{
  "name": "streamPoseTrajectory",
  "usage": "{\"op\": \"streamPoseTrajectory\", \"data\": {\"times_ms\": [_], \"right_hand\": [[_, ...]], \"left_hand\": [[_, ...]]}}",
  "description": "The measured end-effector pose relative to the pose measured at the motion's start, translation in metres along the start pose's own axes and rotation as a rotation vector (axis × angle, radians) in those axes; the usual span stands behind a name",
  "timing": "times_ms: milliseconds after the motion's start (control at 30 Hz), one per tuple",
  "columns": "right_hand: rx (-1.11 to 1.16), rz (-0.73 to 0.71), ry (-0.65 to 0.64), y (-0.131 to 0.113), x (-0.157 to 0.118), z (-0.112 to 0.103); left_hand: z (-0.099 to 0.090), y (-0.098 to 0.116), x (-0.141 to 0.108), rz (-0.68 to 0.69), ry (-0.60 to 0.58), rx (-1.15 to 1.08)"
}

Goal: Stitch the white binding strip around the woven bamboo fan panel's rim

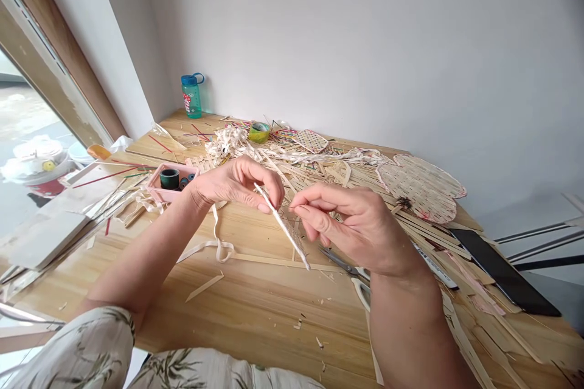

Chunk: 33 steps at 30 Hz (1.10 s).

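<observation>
My left hand [246,182] pinches a thin white piece [288,234], seen nearly edge-on and slanting down to the right. It looks flat with a pale wrapped edge; its face is turned away. Beside it, my right hand [347,225] has thumb and forefinger pressed together. A tiny dark tip shows at those fingertips, too small to name. The right fingers are a little apart from the white piece. Scissors [341,261] lie on the wooden table [255,316], partly hidden under my right wrist. A white ribbon [218,243] trails on the table below my left hand.
Woven pieces [420,185] and many pale flat strips [314,167] cover the back and right. A pink basket [159,193] holding dark rolls stands left. Farther back are a tape roll [259,132] and a teal bottle [192,100]. A marker [435,267] and black slab [504,270] lie right.
</observation>
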State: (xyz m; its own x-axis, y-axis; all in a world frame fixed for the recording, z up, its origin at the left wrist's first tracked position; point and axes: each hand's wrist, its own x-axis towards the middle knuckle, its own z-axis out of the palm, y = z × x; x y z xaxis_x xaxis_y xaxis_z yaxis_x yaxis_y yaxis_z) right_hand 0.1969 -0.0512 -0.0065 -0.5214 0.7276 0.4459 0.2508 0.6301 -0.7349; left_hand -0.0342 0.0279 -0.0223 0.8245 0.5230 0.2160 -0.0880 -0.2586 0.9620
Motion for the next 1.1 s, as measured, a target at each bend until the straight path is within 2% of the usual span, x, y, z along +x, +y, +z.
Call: {"op": "streamPoseTrajectory", "data": {"times_ms": [167,333,400,500,600,767,933,1033,1100], "right_hand": [[-0.005,-0.005,-0.021,-0.002,0.001,0.001],[0.097,0.079,0.009,0.003,0.001,-0.001],[0.195,0.149,0.092,0.012,0.002,-0.006],[0.322,0.258,0.293,0.033,0.008,-0.017],[0.381,0.336,0.462,0.056,0.015,-0.030],[0.347,0.375,0.511,0.079,0.017,-0.040],[0.253,0.397,0.507,0.093,0.013,-0.045],[0.147,0.366,0.539,0.093,0.014,-0.046],[0.078,0.313,0.561,0.084,0.014,-0.040]], "left_hand": [[0.001,0.001,0.000,0.017,0.010,-0.029],[0.002,-0.003,0.002,0.028,0.078,-0.082],[0.003,-0.005,0.003,0.030,0.191,-0.125],[0.002,-0.006,0.005,0.027,0.388,-0.202],[-0.001,-0.006,0.004,0.021,0.485,-0.269],[-0.003,0.002,-0.003,0.021,0.521,-0.290],[0.005,0.012,-0.007,-0.016,0.532,-0.246],[0.009,0.014,-0.006,-0.016,0.489,-0.163],[0.012,0.015,-0.005,-0.022,0.472,-0.147]]}}
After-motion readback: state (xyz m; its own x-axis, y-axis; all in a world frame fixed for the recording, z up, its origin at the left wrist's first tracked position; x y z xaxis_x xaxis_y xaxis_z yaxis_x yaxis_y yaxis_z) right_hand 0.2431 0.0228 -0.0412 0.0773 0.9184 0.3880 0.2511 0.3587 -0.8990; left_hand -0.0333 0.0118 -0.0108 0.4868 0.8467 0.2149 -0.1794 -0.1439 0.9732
